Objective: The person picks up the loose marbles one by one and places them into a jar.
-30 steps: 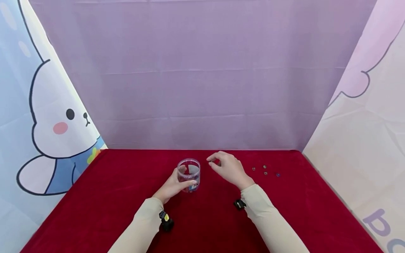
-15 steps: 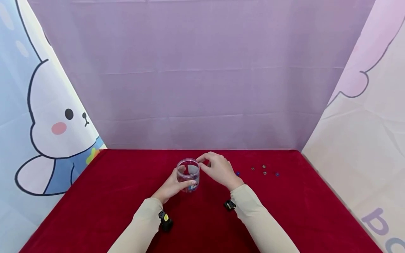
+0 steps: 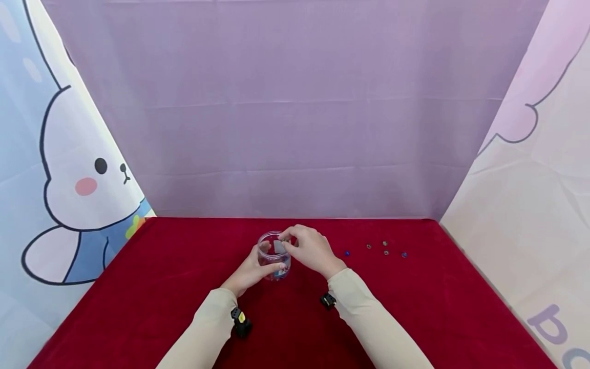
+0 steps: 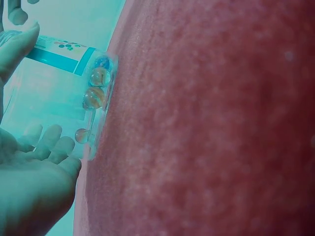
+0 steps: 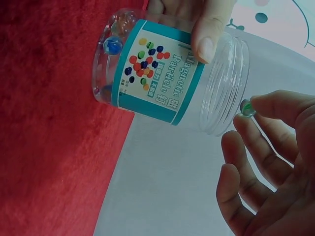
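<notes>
— Where's my left hand (image 3: pixel 252 268)?

— Just left of centre in the head view, fingers curled round the jar (image 3: pixel 274 254), thumb pressed on its side.

— And my right hand (image 3: pixel 310 250)?

— Right of centre, fingertips (image 5: pixel 260 104) pinching a marble (image 5: pixel 246 108) at the jar's mouth. Both forearms angle in from the lower edge.

In the head view the right hand (image 3: pixel 310 251) covers the mouth of the clear jar (image 3: pixel 275 256), so the marble (image 5: pixel 247 108) pinched in its fingertips shows only in the right wrist view. The loose marbles (image 3: pixel 385 248) on the red cloth (image 3: pixel 415 307) are too small there to tell their colours for sure. In the left wrist view the left hand (image 4: pixel 29 191) is cut off by the left and bottom edges, and the jar's upper part runs out of the picture.
</notes>
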A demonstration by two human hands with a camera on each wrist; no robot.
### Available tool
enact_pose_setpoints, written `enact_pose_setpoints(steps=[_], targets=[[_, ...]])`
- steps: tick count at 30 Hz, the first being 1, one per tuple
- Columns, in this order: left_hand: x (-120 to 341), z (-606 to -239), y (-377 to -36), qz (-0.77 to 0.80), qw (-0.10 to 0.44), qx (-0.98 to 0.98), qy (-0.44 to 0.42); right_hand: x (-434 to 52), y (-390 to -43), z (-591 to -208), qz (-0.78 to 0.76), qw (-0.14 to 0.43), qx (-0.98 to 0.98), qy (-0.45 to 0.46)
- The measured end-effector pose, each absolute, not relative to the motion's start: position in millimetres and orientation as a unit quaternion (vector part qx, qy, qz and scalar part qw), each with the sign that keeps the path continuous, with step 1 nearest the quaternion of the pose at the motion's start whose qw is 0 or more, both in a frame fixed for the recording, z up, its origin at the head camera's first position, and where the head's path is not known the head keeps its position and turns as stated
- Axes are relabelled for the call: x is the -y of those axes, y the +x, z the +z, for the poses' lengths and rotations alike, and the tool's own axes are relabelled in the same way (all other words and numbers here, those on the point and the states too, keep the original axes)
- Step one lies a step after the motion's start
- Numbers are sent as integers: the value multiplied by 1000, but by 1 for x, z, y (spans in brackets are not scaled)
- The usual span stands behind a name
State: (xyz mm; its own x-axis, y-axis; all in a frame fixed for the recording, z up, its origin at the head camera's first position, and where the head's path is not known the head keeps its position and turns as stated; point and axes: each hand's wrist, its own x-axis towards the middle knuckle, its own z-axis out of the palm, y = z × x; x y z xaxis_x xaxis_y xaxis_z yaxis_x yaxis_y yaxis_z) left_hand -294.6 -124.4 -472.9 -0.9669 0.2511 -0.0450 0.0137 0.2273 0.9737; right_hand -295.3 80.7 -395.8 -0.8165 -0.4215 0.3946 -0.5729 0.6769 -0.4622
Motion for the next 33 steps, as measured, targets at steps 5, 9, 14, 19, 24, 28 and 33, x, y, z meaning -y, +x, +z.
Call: enact_pose_setpoints(steps=[5,9,14,19,24,28,33], targets=[[124,-472,-295,614,99,-778,88,-79,-297,-397,297,127,905,276],[124,-472,-295,615,98,-778,90,-76,-297,-394,301,123,905,274],[124,-472,-294,616,100,-776,92,-69,-296,-390,301,121,903,281],[124,-471,-294,618,101,-773,96,-64,-297,-387,292,116,908,277],[125,-471,-295,620,102,-772,99,-60,-297,-386,298,107,907,279],[125,-471,-295,619,103,-772,102,-57,-296,-385,305,102,904,280],[125,-470,-294,616,103,-774,101,-53,-296,-387,315,97,901,282]])
